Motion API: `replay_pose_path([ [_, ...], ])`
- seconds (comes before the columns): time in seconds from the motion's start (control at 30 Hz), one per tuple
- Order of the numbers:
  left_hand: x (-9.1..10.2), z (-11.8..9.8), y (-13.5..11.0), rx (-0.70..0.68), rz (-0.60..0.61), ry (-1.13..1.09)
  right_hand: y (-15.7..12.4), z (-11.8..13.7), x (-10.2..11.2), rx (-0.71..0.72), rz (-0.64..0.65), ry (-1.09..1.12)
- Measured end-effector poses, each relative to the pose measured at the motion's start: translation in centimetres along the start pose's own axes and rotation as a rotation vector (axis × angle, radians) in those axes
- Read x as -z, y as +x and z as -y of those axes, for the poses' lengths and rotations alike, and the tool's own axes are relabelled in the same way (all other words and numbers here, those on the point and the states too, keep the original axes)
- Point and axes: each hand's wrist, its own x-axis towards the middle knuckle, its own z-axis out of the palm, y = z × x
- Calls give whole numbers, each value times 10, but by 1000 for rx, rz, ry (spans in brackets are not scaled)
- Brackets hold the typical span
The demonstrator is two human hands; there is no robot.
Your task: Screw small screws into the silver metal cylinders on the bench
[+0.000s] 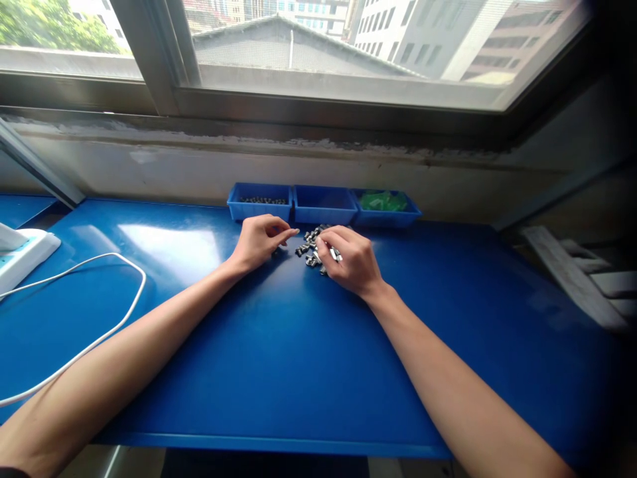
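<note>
A pile of small black and silver metal-looking parts (312,244) lies on the blue tabletop (279,358). My right hand (351,257) is over the right side of this pile, with thumb and fingers drawn together and covering some of the parts. Whatever is between those fingertips is hidden. Just left of the pile, my left hand (263,240) has its fingers curled and the thumb pointing toward the parts. Its fingertips come together in a pinch, and anything in it is too small to make out. The two hands are a short way apart.
Behind the hands stand three joined blue bins: the left bin (259,214) holds small dark parts, then the middle bin (324,216), then one with green bags (383,200). A white cable (142,285) crosses the left side, near a white power strip (37,249).
</note>
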Motion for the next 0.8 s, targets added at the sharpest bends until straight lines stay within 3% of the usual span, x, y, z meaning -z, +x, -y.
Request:
replay_pose_path([
  [0.1, 11, -5, 19, 174, -188, -40, 0, -2, 0, 6, -9, 9],
  [0.2, 28, -8, 44, 99, -301, 137, -1, -3, -1, -4, -3, 16],
  [0.33, 40, -1, 72, -6, -323, 347, -2, -4, -1, -23, 9, 16],
  [0.5, 35, 2, 74, -125, -327, 439, -2, -5, -2, -33, 34, 20],
  [0.6, 27, -12, 57, -257, -171, 436, -2, -5, -2, -32, 14, 20],
  [0.7, 19, -31, 34, -367, 267, 372, -2, -6, -2, -104, -64, 1],
  [0.8, 11, -39, 15, -463, 497, 330, -2, -8, -2, -238, -167, -30],
])
